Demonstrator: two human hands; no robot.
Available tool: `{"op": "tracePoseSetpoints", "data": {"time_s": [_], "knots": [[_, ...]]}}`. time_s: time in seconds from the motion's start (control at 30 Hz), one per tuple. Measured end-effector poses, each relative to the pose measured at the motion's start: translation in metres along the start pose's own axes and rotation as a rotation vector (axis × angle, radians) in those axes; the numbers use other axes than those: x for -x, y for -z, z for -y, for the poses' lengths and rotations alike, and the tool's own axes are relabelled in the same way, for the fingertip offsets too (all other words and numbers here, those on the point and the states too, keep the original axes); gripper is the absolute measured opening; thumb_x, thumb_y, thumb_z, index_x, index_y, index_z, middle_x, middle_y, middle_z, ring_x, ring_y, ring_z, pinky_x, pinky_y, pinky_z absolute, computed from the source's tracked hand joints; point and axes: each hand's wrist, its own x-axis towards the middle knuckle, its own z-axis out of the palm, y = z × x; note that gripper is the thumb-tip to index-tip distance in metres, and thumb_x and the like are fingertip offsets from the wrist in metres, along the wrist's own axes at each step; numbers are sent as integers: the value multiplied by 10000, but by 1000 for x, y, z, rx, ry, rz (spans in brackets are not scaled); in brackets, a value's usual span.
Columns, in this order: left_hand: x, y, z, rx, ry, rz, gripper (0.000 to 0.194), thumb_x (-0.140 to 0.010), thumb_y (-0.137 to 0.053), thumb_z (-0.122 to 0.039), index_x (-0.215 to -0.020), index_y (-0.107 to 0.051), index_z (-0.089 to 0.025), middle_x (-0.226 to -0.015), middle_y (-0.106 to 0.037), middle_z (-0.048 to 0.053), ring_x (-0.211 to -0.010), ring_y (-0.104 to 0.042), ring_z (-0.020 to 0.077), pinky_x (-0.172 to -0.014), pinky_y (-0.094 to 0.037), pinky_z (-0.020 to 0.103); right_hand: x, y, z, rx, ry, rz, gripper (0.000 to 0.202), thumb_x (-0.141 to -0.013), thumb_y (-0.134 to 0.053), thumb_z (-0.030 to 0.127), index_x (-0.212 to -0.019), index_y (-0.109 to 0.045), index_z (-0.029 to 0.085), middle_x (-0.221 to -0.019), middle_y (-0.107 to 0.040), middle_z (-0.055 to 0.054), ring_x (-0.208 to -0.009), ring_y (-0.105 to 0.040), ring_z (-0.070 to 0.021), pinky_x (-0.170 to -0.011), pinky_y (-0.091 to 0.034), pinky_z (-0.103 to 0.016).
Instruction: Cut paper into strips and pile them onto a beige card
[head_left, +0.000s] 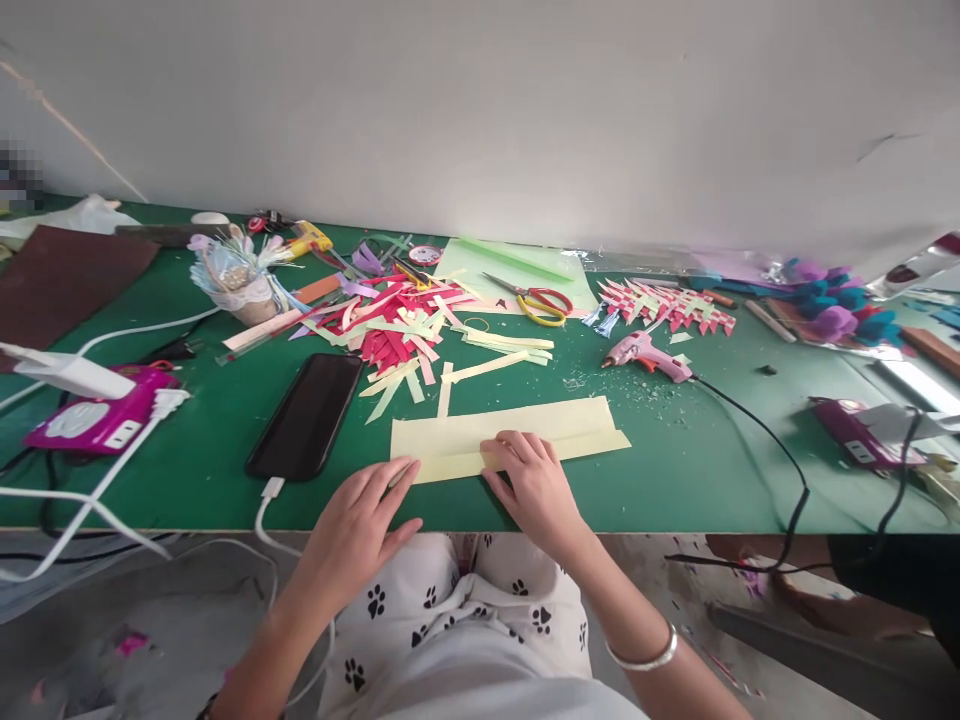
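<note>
The left hand [360, 520], grip spread at the thumb, touches the eight-o'clock corner of the yellow paper [457, 439], at the counter's [697, 480] six o'clock. The right hand [538, 490] covers mid-paper; whether its grip pinches, I cannot tell. Folding seems in hand, next needing even creasing toward three o'clock.

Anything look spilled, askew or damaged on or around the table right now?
Yes. Pale crumbs lie scattered just in front of the pink glue gun, like loose debris. A bright pink scrap lies on the floor at left. The front flap of the yellow paper juts past its right end, looking slightly askew.
</note>
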Motion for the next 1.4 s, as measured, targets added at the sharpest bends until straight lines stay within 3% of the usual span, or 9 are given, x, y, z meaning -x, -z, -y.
{"op": "tracePoseSetpoints", "data": {"time_s": [0.2,0.4,0.6,0.87,1.07,1.23,1.4], "knots": [[-17,5,0,82,165,-2,328,-911,-347,-335,-1133,-541,-191,-1065,-557,101,-919,-538,230,-742,-448,348,-13,1,4,54,74,59,163,-869,-456,175,-963,-581,221,-897,-562,-38,-857,-508,-178,-793,-308,-369],[-26,10,0,77,79,-67,205,-897,-369,-203,-853,-568,-191,-902,-608,52,-845,-540,187,-742,-401,330,-5,11,1,-1,215,-21,224,-902,-357,114,-821,-550,195,-836,-588,0,-772,-522,-114,-921,-244,-366],[-19,4,3,163,-9,-35,226,-907,-375,-173,-938,-599,-184,-892,-626,42,-814,-559,160,-723,-425,290,2,9,-2,-81,311,90,207,-906,-381,169,-973,-576,194,-967,-608,-42,-874,-527,-156,-772,-376,-272],[-25,10,14,364,31,-12,318,-927,-361,-308,-870,-651,-192,-888,-641,49,-806,-585,157,-698,-452,269,-21,16,2,21,258,181,305,-931,-368,240,-748,-602,171,-734,-579,-23,-691,-521,-132,-731,-380,-270],[-34,9,12,407,281,19,350,-891,-401,-374,-690,-608,-175,-797,-610,28,-606,-541,108,-569,-400,217,-25,0,12,153,196,30,285,-913,-404,270,-706,-576,176,-694,-577,-12,-675,-522,-134,-890,-292,-343],[-40,8,9,310,354,20,308,-858,-454,-367,-645,-551,-167,-759,-558,1,-503,-452,68,-500,-338,204,-27,-16,20,144,105,-59,280,-889,-435,262,-651,-556,180,-649,-570,10,-627,-502,-120,-895,-244,-362],[-37,0,11,50,331,-109,319,-847,-484,-393,-627,-527,-166,-749,-535,-1,-498,-419,74,-479,-284,224,-29,-21,21,83,5,-59,245,-859,-476,256,-638,-553,182,-652,-573,15,-623,-497,-110,-863,-226,-355]]}}
